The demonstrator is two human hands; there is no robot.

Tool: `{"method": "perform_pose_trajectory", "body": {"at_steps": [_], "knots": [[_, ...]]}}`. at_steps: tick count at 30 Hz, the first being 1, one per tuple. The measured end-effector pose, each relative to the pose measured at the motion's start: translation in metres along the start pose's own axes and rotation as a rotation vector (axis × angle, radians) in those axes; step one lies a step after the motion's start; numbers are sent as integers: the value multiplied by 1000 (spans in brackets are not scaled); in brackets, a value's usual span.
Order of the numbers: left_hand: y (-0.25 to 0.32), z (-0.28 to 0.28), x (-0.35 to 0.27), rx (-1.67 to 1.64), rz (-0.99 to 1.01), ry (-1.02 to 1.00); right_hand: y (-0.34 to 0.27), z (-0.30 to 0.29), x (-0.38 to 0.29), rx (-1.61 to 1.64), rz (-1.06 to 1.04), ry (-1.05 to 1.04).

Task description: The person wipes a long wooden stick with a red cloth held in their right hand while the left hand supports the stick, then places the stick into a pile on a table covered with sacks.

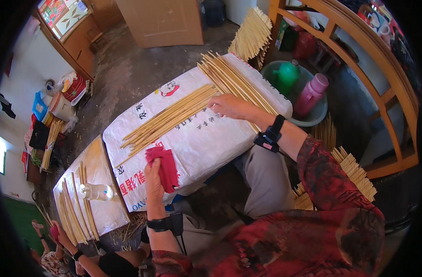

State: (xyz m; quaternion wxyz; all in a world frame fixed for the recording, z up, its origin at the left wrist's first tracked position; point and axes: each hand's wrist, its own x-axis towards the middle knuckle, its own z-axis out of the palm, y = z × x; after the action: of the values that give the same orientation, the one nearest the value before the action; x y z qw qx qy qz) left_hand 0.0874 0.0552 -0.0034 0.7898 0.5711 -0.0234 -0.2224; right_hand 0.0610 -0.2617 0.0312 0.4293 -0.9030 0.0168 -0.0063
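My left hand point(154, 180) grips a folded red cloth point(167, 166) at the near edge of a table covered with white printed sacking point(211, 149). My right hand point(224, 105) hovers at or just above the end of a row of thin peeled wooden sticks point(169, 116) that lie side by side across the sacking; its fingers are bent, and whether they hold a stick is hard to tell. Beyond and beneath my right forearm lies a thicker bundle of similar sticks point(233, 83), at an angle to the row.
On the adjoining table point(110, 211) lie more sticks and a clear plastic bottle point(96, 192); a co-worker's hand point(60, 233) is beside it. To the right stand a tub point(323, 110) with a green flask point(287, 76) and a pink flask point(311, 93), stacked stick bundles point(252, 34) and a wooden frame point(387, 93).
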Motion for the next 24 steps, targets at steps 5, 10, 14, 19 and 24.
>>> {"method": "perform_pose_trajectory", "body": {"at_steps": [5, 10, 14, 19, 24], "knots": [[-23, 15, 11, 209, -112, -178, 8, 51, 49, -489, 32, -119], [-31, 10, 13, 502, -63, -275, 34, 102, 75, -718, -105, 62], [-30, 3, 13, 449, -60, -272, 36, 115, 85, -885, -110, 122], [-24, 0, 6, 478, -19, -259, 28, 118, 90, -982, -156, 70], [-17, 3, 4, 572, -37, -252, 28, 127, 85, -1039, -222, 28]]}}
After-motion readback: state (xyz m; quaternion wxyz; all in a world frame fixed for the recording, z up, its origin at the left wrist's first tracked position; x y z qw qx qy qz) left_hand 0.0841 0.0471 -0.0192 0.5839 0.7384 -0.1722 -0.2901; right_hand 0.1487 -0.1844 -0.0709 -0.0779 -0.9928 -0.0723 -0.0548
